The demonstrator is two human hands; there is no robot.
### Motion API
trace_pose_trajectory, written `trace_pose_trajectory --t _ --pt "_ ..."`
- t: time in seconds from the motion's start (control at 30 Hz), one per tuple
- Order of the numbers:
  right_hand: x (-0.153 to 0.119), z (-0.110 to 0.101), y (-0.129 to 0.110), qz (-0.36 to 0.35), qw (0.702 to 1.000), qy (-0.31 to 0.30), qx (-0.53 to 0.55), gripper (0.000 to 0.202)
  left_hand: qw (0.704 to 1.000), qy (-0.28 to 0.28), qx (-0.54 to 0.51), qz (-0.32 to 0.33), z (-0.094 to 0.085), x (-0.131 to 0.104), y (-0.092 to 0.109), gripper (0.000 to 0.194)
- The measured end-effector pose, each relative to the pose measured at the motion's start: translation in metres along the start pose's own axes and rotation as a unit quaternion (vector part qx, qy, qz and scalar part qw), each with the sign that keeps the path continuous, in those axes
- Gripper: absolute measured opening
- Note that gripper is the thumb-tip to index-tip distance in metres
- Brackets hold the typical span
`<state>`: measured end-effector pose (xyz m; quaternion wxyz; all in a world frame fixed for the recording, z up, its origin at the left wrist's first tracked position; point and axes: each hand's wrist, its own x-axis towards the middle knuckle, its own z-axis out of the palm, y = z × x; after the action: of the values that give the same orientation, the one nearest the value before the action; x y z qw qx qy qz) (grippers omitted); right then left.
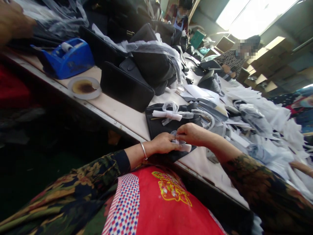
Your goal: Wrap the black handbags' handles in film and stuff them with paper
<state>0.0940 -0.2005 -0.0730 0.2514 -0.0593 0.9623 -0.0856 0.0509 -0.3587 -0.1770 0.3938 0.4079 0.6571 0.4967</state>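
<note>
A black handbag [157,125] lies at the table edge in front of me, its handle [206,117] covered in clear film. My left hand [164,143] grips a piece of white wrapping [186,148] on the near side of the bag, fingers closed. Against it, my right hand [192,133] pinches at the same wrapping, thumb and fingertips together. Clear film shows between the two hands, but the part beneath it is hidden. Further up the bag, a white wrapping roll [168,115] lies beside a loop of clear film [171,105].
A blue tape dispenser [70,60] and a round dish with a brown stain [84,87] sit left. Black bags [126,85] stand behind them; white wrapping [264,107] heaps up right. A co-worker's hand [14,24] is at upper left; other people [179,21] work beyond.
</note>
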Motion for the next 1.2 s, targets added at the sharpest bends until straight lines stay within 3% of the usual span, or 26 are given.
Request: trace_pose_trajectory --t 0.37,0.57,0.77,0.97,1.2 --pt "0.01 -0.006 -0.012 0.044 0.995 -0.076 -0.044 0.015 0.997 -0.001 0.065 0.046 -0.002 0.003 -0.001 0.055" --pt "0.011 -0.006 -0.014 0.033 0.994 -0.082 -0.057 0.013 0.995 0.005 0.092 0.026 0.0 0.003 -0.003 0.053" --pt "0.005 0.013 -0.003 -0.012 0.998 -0.018 -0.053 0.013 0.996 0.006 0.094 -0.005 -0.001 0.003 0.0 0.043" --pt "-0.011 0.035 0.002 -0.096 0.987 0.096 -0.088 0.023 1.0 -0.018 0.006 -0.024 -0.001 0.003 0.0 0.036" --pt "-0.03 0.05 0.006 -0.099 0.983 0.154 0.024 0.033 0.998 -0.013 -0.04 -0.043 0.002 0.004 0.0 0.036"
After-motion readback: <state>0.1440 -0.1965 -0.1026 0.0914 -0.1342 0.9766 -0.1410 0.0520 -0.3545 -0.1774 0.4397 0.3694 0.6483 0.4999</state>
